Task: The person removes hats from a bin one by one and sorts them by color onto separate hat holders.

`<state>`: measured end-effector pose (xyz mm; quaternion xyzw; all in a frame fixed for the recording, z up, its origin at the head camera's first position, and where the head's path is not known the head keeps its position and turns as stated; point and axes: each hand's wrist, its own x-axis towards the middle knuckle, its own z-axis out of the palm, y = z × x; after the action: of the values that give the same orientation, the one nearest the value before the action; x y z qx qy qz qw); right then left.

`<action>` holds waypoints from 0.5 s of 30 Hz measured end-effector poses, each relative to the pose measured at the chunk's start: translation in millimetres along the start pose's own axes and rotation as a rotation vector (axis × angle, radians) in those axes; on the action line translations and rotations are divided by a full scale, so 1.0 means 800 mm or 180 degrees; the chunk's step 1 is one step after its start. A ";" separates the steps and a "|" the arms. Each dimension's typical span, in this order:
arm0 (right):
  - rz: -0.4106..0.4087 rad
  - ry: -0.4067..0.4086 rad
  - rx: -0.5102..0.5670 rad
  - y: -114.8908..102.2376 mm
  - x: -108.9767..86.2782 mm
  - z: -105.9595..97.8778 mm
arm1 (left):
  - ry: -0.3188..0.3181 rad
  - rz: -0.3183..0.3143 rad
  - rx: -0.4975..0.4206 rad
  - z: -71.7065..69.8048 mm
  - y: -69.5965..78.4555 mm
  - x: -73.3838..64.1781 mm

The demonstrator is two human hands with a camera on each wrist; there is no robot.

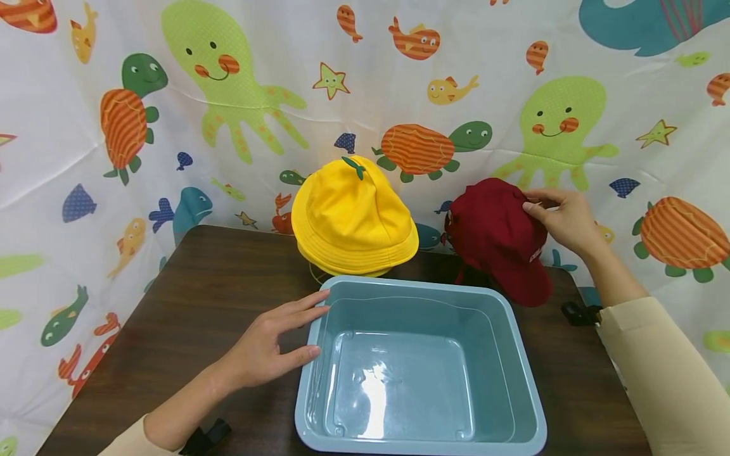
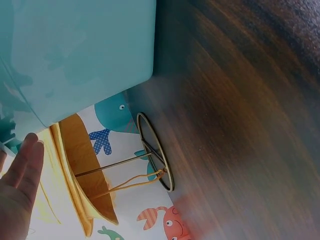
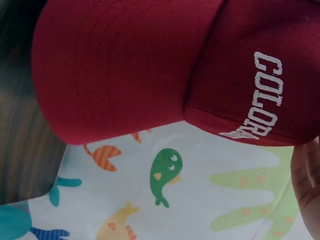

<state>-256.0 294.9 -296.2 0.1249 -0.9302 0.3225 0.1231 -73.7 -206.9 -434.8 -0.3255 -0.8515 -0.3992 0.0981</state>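
My right hand (image 1: 561, 218) pinches the upper right side of a dark red baseball cap (image 1: 496, 231), thumb in front. The cap's brim points down toward the front right, and white letters show on its front in the right wrist view. Whether something holds the cap up from beneath is hidden. My left hand (image 1: 268, 345) lies with fingers spread and straight at the left rim of a light blue plastic basin (image 1: 424, 288), the fingertips touching it. Nothing lies inside the basin.
A yellow bucket hat (image 1: 353, 221) with a green leaf tip sits behind the basin on a wire stand (image 2: 170, 175). The dark wooden table (image 1: 228, 272) ends at a white curtain (image 1: 239, 183) printed with sea animals.
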 end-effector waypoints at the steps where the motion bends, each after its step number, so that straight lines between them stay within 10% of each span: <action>1: 0.0000 0.0012 0.0000 0.000 -0.001 -0.001 | -0.0009 -0.0001 0.0008 0.000 0.000 0.000; 15: 0.0018 0.0068 -0.0064 0.009 -0.015 -0.015 | 0.0002 -0.0056 0.0144 -0.012 0.004 0.002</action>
<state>-244.8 309.5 -294.9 0.1175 -0.9323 0.3149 0.1333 -73.9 -211.7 -425.5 -0.3155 -0.8632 -0.3807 0.1022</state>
